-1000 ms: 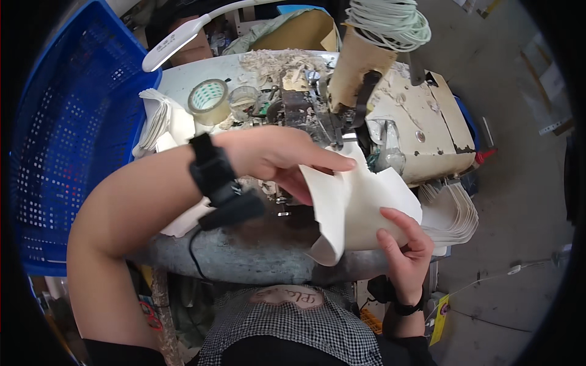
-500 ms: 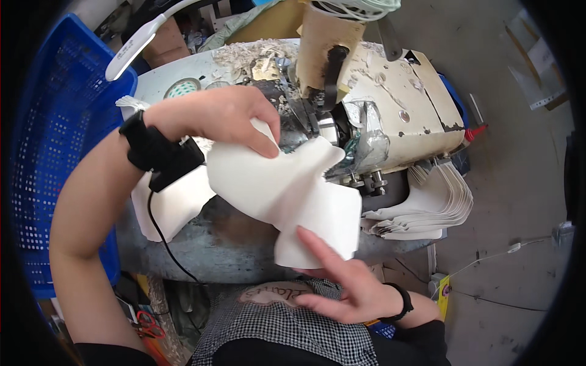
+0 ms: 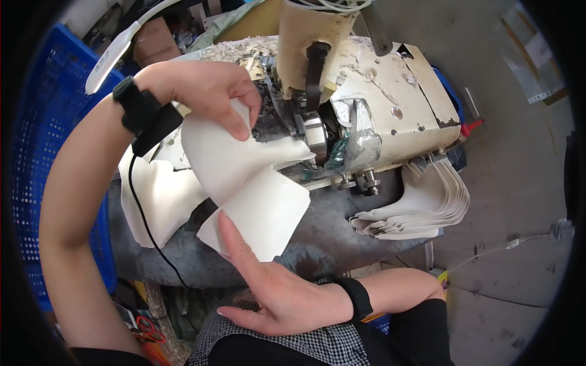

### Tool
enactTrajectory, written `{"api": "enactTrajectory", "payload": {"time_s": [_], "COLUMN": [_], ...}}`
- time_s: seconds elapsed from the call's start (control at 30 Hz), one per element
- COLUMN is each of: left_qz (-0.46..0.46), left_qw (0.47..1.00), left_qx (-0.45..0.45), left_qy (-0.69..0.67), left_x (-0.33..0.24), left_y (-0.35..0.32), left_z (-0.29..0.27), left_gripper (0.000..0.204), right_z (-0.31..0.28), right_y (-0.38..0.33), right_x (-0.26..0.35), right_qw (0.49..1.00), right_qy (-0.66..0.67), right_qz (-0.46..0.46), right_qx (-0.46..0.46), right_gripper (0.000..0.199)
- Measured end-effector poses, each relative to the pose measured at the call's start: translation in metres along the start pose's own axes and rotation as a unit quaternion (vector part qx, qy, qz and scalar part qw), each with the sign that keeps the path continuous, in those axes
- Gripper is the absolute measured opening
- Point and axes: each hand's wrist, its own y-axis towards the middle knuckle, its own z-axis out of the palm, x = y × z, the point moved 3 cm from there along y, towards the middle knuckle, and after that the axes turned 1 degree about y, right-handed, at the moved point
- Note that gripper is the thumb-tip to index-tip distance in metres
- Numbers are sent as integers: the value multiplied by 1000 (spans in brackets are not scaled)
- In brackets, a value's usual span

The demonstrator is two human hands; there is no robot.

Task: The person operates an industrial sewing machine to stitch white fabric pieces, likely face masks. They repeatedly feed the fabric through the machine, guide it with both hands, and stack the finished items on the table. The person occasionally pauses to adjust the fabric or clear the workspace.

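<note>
My left hand (image 3: 210,91) pinches the upper edge of a white cut piece (image 3: 262,213), leather-like and flexible, between thumb and fingers. The piece bends across its middle, and its notched far side lies beside the shiny round metal wheel (image 3: 315,133) of a machine (image 3: 397,116). At the near-left corner my right hand (image 3: 290,299) grips the same piece, its index finger stretched along the top. Its other fingers are partly hidden beneath, with the thumb held apart. Another white piece (image 3: 160,204) lies on the worktable (image 3: 317,226) below my left forearm.
A stack of curved white pieces (image 3: 421,207) hangs at the machine's right front. A blue perforated basket (image 3: 36,183) stands at the left. Fluffy scraps litter the machine top. A white lamp (image 3: 113,58) hangs at upper left; a black cable (image 3: 141,213) trails from my left wrist.
The white piece has shifted left and turned, its notched side swinging toward the metal wheel. My right hand has moved left along with it. The left hand keeps its pinch.
</note>
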Motion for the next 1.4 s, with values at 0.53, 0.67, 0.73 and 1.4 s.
{"api": "enactTrajectory", "payload": {"time_s": [0.53,0.67,0.73,1.4], "left_qz": [-37,-84,-101,-26], "left_qw": [984,979,980,825], "left_qx": [-112,-73,-66,-231], "left_qy": [-132,-173,-158,-515], "left_x": [-20,-23,-25,1], "left_y": [7,14,14,-51], "left_z": [31,32,31,116], "left_gripper": [26,27,24,15], "right_z": [-64,-96,-110,-23], "right_y": [-47,-39,-29,-84], "right_x": [0,30,40,14], "right_qw": [730,628,580,795], "right_qy": [-606,-691,-712,-460], "right_qz": [-113,-146,-187,-120], "right_qx": [-294,-326,-349,-377], "right_gripper": [37,23,22,41]}}
